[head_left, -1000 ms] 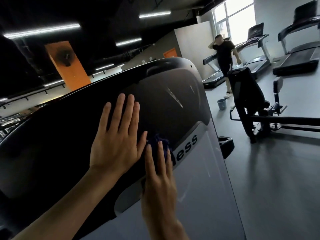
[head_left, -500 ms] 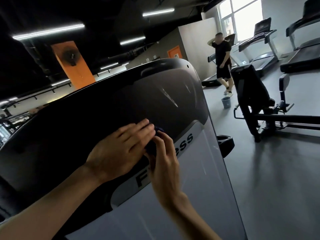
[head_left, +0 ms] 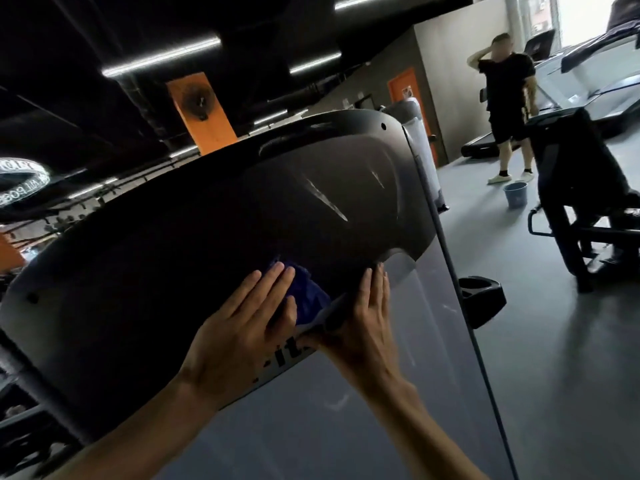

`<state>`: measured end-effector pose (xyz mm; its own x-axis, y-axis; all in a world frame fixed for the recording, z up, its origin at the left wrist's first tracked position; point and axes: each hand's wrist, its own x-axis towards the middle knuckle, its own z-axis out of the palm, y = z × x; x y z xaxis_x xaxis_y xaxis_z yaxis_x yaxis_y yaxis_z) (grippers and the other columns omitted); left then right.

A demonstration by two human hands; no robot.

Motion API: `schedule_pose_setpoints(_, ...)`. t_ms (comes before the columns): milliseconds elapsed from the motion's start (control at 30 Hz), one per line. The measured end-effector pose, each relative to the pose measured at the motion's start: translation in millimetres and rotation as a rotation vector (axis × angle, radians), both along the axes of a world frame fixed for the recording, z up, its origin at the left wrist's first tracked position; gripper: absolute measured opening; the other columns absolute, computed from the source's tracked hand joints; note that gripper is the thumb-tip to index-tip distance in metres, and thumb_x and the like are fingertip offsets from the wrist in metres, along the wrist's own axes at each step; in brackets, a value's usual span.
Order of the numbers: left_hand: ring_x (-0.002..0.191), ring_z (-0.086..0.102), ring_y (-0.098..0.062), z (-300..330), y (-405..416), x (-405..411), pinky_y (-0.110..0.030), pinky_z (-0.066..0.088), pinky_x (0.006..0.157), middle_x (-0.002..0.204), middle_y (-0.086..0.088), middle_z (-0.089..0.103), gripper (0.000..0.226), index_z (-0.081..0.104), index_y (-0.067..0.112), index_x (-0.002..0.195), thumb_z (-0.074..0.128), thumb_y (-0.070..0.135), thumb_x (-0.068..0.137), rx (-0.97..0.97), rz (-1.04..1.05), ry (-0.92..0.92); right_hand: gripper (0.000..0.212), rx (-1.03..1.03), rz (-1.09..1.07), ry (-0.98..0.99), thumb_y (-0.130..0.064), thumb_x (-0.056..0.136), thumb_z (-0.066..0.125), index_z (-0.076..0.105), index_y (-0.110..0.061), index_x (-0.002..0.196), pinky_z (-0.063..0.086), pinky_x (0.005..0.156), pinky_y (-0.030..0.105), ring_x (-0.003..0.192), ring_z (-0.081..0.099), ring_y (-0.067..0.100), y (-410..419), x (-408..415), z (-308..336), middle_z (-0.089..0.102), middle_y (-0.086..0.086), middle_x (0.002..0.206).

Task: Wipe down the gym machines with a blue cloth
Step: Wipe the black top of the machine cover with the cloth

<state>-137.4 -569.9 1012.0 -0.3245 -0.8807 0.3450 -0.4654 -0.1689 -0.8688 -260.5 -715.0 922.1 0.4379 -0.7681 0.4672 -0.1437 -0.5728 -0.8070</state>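
Step in hand: wiping the dark upper panel point(head_left: 207, 237) of a gym machine, near the seam where it meets the pale grey lower panel point(head_left: 346, 427)
Cloth: the blue cloth point(head_left: 308, 299) lies bunched on the panel at that seam, between the two hands and partly under the left one
Left hand: the left hand point(head_left: 239, 337) lies flat, fingers point(head_left: 273, 282) straight and close together, tips pressing the cloth's upper edge against the panel
Right hand: the right hand point(head_left: 360, 327) rests just beside the cloth, fingers straight and together along the pale panel; whether its thumb touches the cloth I cannot tell
Doing it well: I would keep the palm flat and the cloth spread, not wadded, and follow the curved seam, where grime likely gathers
Watch for: streaks show on the glossy dark panel, so overlapping strokes seem wise
Around: a person in black point(head_left: 505, 98) stands by the treadmills, a small blue bucket point(head_left: 515, 195) on the floor near their feet
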Motion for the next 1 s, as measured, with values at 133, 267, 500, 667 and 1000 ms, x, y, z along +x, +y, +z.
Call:
schedule_pose_setpoints(133,0.155,0.025,-0.041,8.8,-2.2,-11.6,-0.051,0.022,0.128,0.168,-0.026,0.023,0.068,0.032,0.006,0.161,0.044,0.017,0.095,0.036,0.085,-0.064,0.148,0.003,0.046,-0.058,-0.069,0.068,0.083,-0.032,-0.019,0.148,-0.005,0.125,0.033,0.15,-0.031,0.018,-2.9,-3.5,-4.0,-0.032,0.0,0.165)
schedule_pose_setpoints(267,0.156,0.024,-0.041,9.7,-23.6,-20.6,-0.05,0.024,0.125,0.168,-0.024,0.022,0.075,0.034,0.013,0.162,0.06,0.015,0.091,0.068,0.106,-0.045,0.147,-0.003,0.044,-0.074,-0.065,0.068,0.084,-0.028,-0.017,0.15,-0.01,0.122,0.031,0.151,-0.028,0.019,-6.5,-4.2,-1.9,-0.029,0.002,0.166)
schedule_pose_setpoints(500,0.156,0.026,-0.037,23.6,-106.2,-50.4,-0.049,0.014,0.129,0.164,-0.019,0.036,0.055,0.054,0.016,0.15,0.035,0.029,0.099,0.082,0.066,0.069,0.149,0.023,0.071,-0.032,-0.072,0.064,0.081,-0.014,-0.01,0.161,-0.012,0.12,0.028,0.149,-0.03,0.015,-7.7,-9.7,6.8,-0.023,0.005,0.168)
schedule_pose_setpoints(667,0.157,0.026,-0.033,39.0,-81.1,-32.7,-0.048,0.021,0.127,0.164,-0.016,0.037,0.05,0.062,0.018,0.142,0.038,0.046,0.108,0.18,0.018,0.049,0.151,0.005,0.049,0.037,-0.077,0.061,0.08,-0.015,-0.015,0.161,-0.008,0.123,0.034,0.151,-0.028,0.019,-12.5,-10.6,12.0,-0.024,0.003,0.168)
schedule_pose_setpoints(1000,0.153,0.031,-0.041,44.0,-60.3,-20.7,-0.051,0.027,0.126,0.162,-0.025,0.037,0.053,0.051,0.008,0.15,0.053,0.018,0.097,0.148,-0.046,-0.033,0.146,-0.106,0.094,0.064,-0.075,0.069,0.076,-0.031,-0.018,0.15,-0.009,0.126,0.035,0.149,-0.037,0.018,-22.6,-16.7,8.3,-0.039,0.0,0.16)
